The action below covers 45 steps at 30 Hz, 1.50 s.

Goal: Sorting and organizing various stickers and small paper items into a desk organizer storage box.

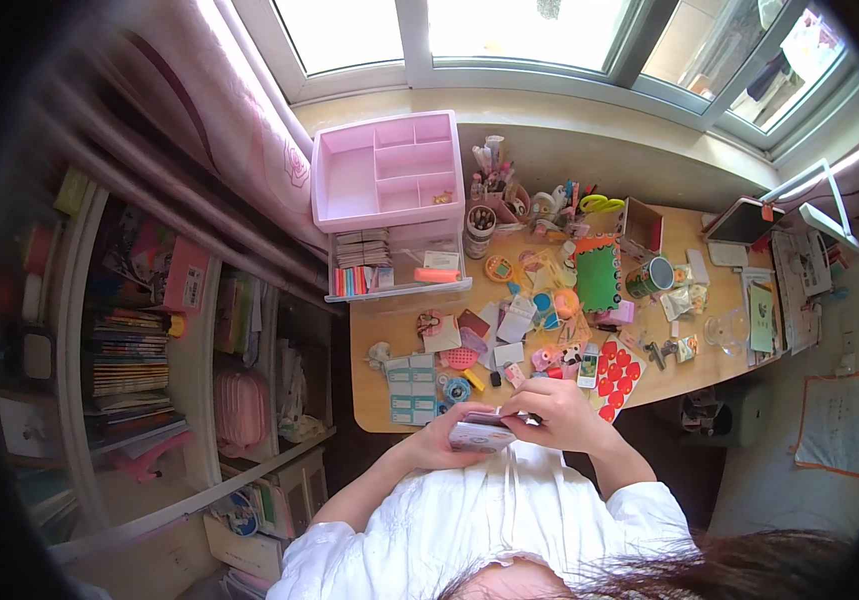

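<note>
My left hand [440, 442] grips a small stack of printed cards or a thin booklet [480, 438] in front of my chest, just off the table's near edge. At its right end, the bent fingers of my right hand [560, 411] pinch the upper edge. A small dark thing shows under those fingers, too hidden to name. Beyond my hands on the wooden table [369, 405] lie a sheet of teal-and-white labels [410, 388], a blue roll of tape [457, 389] and a sheet of red heart stickers [617, 375]. A white toy phone [587, 366] lies near my right hand.
A pink divided organizer [347, 172] stands at the back left, its clear lower drawer [399, 289] pulled out. Pen holders [480, 225], a green-centred board [598, 277], a tin can [649, 277] and a clear glass [729, 330] stand farther back. Shelves [208, 375] flank the left.
</note>
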{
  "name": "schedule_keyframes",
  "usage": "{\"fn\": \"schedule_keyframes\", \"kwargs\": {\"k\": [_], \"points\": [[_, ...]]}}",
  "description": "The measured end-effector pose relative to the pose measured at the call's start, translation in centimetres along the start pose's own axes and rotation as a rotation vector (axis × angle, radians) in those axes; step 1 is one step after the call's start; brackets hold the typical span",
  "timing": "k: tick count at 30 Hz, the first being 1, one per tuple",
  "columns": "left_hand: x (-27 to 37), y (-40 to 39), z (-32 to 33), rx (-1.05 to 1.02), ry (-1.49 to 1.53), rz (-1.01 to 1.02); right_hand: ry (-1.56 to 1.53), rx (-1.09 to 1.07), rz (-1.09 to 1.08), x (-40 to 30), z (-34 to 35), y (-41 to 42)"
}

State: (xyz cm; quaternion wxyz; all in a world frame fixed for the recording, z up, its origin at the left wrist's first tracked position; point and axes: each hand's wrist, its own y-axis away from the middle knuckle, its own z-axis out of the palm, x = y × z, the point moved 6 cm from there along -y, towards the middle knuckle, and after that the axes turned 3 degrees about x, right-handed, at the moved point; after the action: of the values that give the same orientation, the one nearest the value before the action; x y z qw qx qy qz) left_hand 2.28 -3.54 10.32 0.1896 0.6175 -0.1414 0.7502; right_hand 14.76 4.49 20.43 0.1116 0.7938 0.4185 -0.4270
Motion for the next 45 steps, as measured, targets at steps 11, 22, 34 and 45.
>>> {"fn": "schedule_keyframes", "kwargs": {"k": [11,22,34,45], "points": [[-1.0,0.4,0.7,0.022,0.061,0.085,-0.027,0.045,-0.021,-0.5,-1.2,0.5],[-1.0,1.3,1.3,-0.022,-0.147,0.25,-0.038,-0.227,0.027,-0.4,0.1,1.1],[1.3,1.0,1.5,-0.064,-0.283,0.512,0.055,-0.171,-0.085,-1.2,0.0,1.1],[0.6,1.4,1.6,-0.125,-0.239,0.211,0.137,-0.243,-0.163,-2.7,0.3,1.1]]}}
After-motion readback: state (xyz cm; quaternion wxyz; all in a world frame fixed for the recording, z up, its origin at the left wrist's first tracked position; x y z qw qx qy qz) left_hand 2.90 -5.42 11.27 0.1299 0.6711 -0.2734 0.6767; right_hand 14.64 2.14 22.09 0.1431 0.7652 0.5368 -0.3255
